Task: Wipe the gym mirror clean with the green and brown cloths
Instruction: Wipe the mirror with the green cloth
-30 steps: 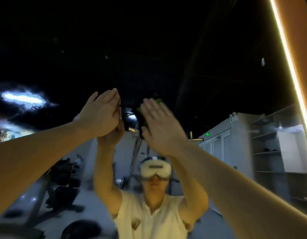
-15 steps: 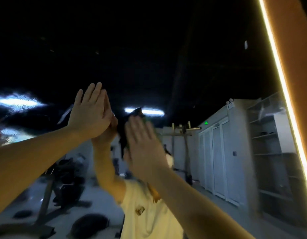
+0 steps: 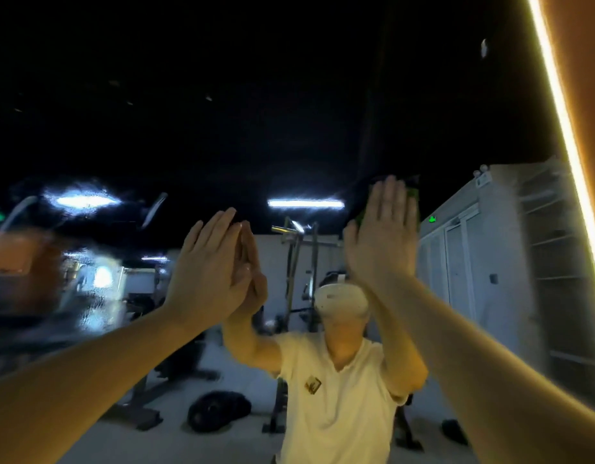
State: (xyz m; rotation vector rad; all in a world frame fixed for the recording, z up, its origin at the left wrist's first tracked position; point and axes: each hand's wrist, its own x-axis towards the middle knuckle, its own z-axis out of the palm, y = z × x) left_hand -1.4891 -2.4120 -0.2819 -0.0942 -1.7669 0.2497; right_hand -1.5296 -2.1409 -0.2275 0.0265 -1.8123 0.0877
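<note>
Brown cloth does not show under our left hand, pressed flat, fingers straight, on the mirror. Our right hand, also flat, pins the green cloth to the glass. Soft and light, it likely needs palm pressure, not a grip.

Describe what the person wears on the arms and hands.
Both forearms are bare as far as the frame shows. There are no sleeves, gloves, watch or bracelet at the left hand or the right hand. The reflection in the mirror shows a pale short-sleeved T-shirt, its sleeves ending above the elbows, with a small badge on the chest.
</note>
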